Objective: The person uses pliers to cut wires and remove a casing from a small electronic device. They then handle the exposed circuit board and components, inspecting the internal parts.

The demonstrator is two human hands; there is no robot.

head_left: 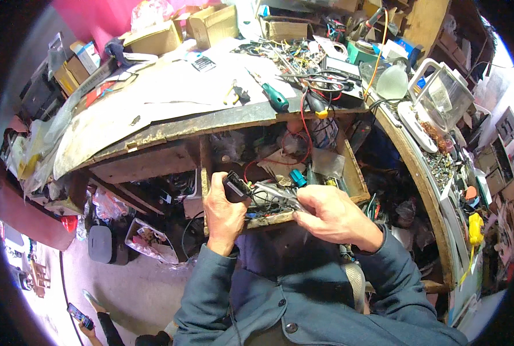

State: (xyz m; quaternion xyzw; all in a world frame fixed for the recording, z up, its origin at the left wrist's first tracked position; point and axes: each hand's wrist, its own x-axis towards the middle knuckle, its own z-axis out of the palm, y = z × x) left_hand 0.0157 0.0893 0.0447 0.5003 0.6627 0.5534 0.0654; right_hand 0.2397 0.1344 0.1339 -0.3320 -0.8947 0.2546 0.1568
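Though near each other, hands [226, 216] [337, 218] apart

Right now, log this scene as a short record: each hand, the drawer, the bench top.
left hand: holds a small black boxy object
right hand: pinches a slim grey item, exact kind unclear
wooden drawer: open, cluttered with loose parts
bench top: green-handled metal screwdriver lying near the front edge

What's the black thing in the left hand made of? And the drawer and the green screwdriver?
Black thing: probably smooth hard plastic, from its dark colour and crisp edges. Drawer: likely wood, worn and unpolished, with brown, scuffed edges. Screwdriver: plastic-looking shiny green handle; thin greyish shaft, maybe metal.
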